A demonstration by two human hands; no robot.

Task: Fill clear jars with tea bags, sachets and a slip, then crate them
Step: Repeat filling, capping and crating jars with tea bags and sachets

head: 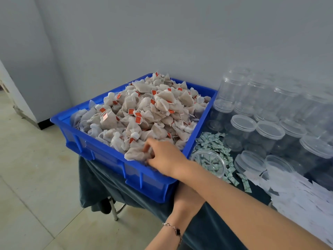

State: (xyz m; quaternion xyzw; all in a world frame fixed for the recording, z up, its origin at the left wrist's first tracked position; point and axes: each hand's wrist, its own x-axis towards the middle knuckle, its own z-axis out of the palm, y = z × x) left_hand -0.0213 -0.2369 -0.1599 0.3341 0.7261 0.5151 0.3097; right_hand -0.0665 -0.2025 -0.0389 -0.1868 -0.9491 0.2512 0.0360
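A: Where are the tea bags (144,112)?
B: Heaped in the blue tray (100,150) at the table's left end. The right hand (162,156) reaches across, its fingers curled into the bags at the near edge.
A: The left hand (187,195)?
B: Tucked under the right forearm by the tray's corner; I cannot tell its fingers.
A: Around that?
B: An open jar (210,162) among green sachets (212,143), lidded clear jars (270,130) behind, white slips (297,192) to the right.
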